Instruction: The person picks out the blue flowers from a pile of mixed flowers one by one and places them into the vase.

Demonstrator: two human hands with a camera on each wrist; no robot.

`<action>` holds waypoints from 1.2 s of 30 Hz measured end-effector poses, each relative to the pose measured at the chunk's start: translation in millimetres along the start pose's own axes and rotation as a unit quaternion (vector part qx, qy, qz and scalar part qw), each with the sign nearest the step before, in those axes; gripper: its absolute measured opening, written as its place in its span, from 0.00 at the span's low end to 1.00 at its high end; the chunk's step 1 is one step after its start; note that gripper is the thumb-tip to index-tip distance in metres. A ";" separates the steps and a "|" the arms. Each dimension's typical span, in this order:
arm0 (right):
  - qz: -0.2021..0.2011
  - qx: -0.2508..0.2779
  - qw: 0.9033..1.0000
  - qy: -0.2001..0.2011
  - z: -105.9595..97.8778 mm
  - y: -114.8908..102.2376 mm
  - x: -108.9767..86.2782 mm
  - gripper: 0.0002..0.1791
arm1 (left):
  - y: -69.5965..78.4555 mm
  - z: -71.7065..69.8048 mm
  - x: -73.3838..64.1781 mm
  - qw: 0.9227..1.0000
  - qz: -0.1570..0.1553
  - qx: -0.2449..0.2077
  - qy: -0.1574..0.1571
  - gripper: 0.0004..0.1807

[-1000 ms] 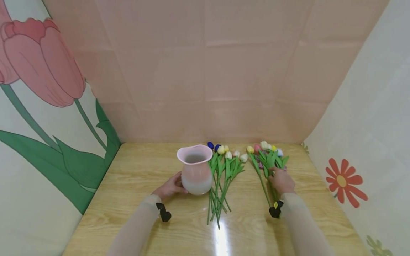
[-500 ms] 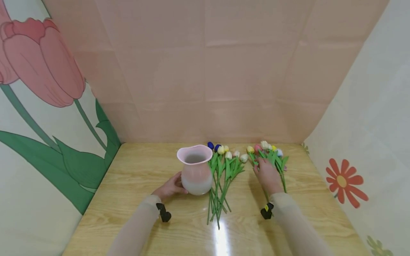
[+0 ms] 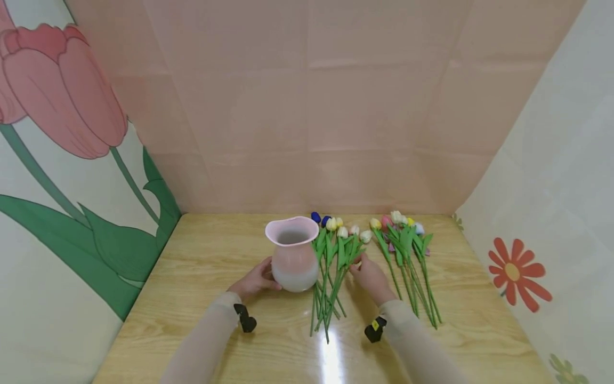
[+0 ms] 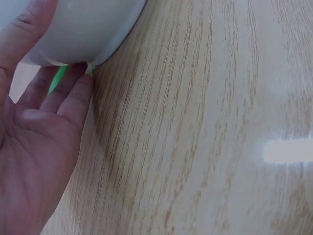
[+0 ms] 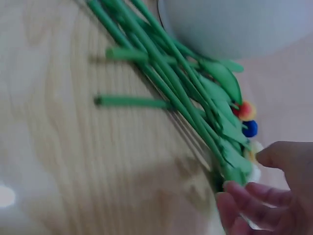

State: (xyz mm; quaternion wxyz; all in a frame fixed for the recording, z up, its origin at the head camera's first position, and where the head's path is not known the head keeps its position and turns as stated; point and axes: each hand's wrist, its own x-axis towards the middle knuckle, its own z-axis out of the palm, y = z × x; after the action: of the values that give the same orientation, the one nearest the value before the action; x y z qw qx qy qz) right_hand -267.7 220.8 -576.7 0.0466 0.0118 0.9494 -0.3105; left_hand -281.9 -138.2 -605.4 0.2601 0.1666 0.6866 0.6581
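Note:
A vase (image 3: 295, 266) with a pink flared rim and a whitish lower body stands upright on the table. My left hand (image 3: 254, 282) holds its lower left side, thumb in front and fingers reaching round under the curve, as the left wrist view shows. My right hand (image 3: 370, 278) is at the right edge of a bunch of artificial tulips (image 3: 333, 277) beside the vase. In the right wrist view its thumb and fingers stand apart, fingertips right at the green leaves (image 5: 234, 164). The bunch has blue, cream and white heads.
A second bunch of artificial tulips (image 3: 408, 256), with yellow, pink, white and pale blue heads, lies to the right of my right hand. The wooden table (image 3: 211, 240) meets a pink backdrop (image 3: 307, 133) behind the flowers.
My right hand has left the right-hand bunch of tulips and moved left to the bunch beside the vase. The left hand and the vase have stayed in place.

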 end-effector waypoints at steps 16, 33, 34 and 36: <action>0.075 0.082 0.994 -0.019 34.2 -9.0 -4.2 0.15 | 2.8 0.9 -1.2 1.000 0.000 -0.004 -0.001 0.51; 0.029 0.121 0.973 0.196 3.6 -11.7 -5.2 0.13 | 2.3 1.9 -1.7 1.000 -0.006 -0.004 0.004 0.49; 0.019 0.117 0.970 0.211 -1.5 -11.6 -5.6 0.13 | 2.4 2.2 -1.9 1.000 -0.005 -0.002 0.004 0.49; -0.008 0.104 0.964 0.245 -13.1 -11.8 -6.4 0.13 | 3.1 2.8 -2.2 1.000 -0.002 -0.003 0.003 0.49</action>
State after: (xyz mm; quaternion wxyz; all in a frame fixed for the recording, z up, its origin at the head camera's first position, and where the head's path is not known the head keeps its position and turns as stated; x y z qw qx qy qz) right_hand -263.0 219.0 -558.7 -0.1916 0.0851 0.8943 -0.3953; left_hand -278.9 -137.0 -602.0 0.2600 0.1620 0.6861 0.6599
